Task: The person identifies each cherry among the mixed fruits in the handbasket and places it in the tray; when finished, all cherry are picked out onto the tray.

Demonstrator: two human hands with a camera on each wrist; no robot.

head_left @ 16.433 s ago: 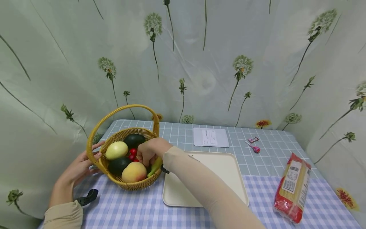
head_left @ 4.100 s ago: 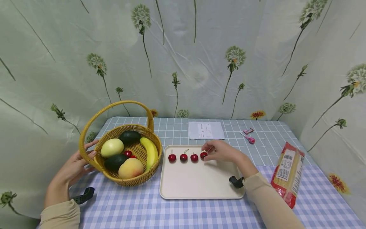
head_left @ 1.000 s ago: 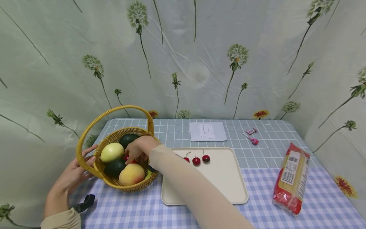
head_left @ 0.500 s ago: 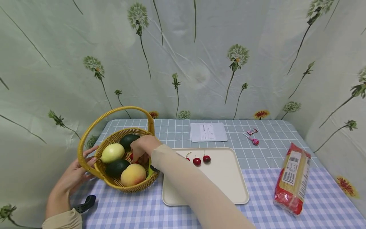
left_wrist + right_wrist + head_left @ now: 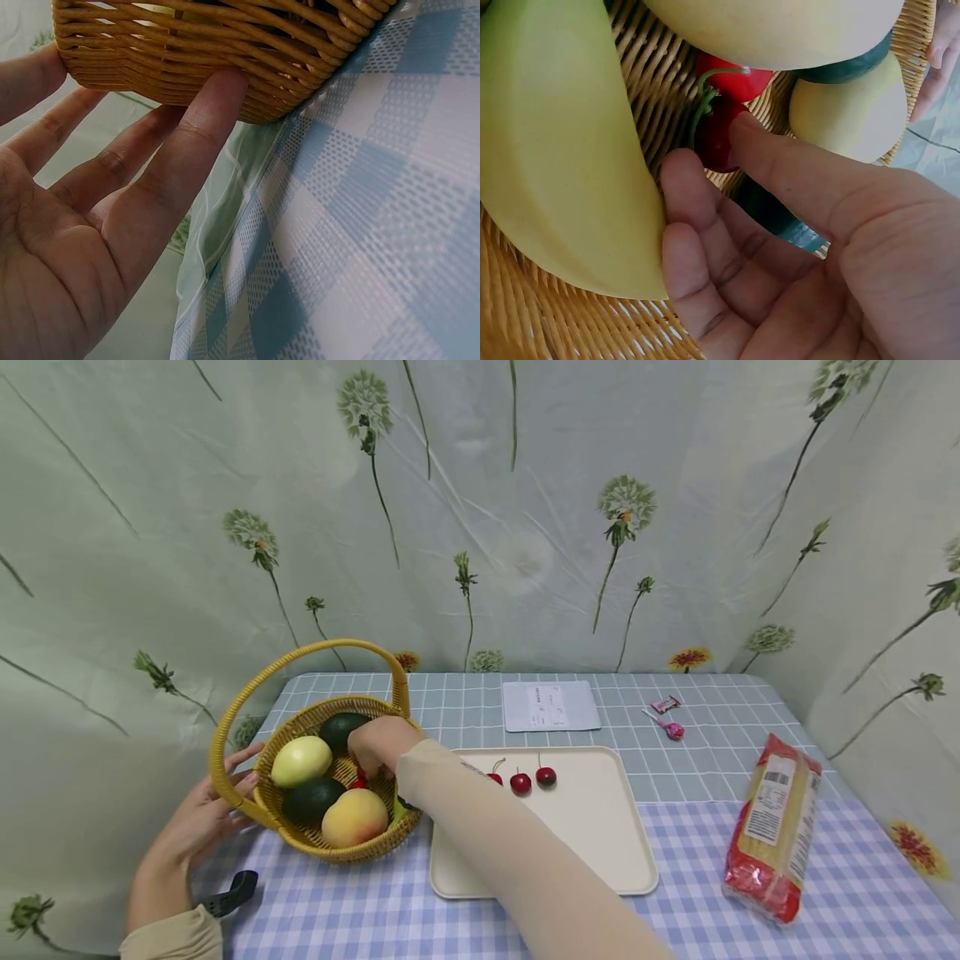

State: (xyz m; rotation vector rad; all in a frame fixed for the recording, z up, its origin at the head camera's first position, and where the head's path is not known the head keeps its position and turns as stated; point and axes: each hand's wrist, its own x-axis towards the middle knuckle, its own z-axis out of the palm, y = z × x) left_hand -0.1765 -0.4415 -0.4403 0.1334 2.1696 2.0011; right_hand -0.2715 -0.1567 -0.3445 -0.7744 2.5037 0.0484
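A yellow wicker basket (image 5: pixel 352 853) stands at the left of the table. In it lie a banana (image 5: pixel 562 150), a peach (image 5: pixel 355 818), two dark green fruits and a pale yellow-green fruit (image 5: pixel 302 762). My right hand (image 5: pixel 382 745) reaches down inside. Its thumb and a curled finger pinch a dark red cherry (image 5: pixel 716 139), beside a brighter red cherry (image 5: pixel 739 81). My left hand (image 5: pixel 201 814) rests straight fingertips against the basket's outer left side, under the handle. On the cream tray (image 5: pixel 592 852) a row of stemmed cherries shows, partly covered by my right forearm.
The basket's tall handle (image 5: pixel 311 647) arches over its left and back. Behind the tray lies a grey mailing envelope (image 5: pixel 551 706). A lollipop (image 5: pixel 671 729) and a small wrapped candy (image 5: pixel 665 704) sit further right, with a red-ended noodle packet (image 5: pixel 772 827) at the right.
My right hand has gone from the cherries on the tray into the basket, and in the last second shifted slightly within it. The left hand stays at the basket's side.
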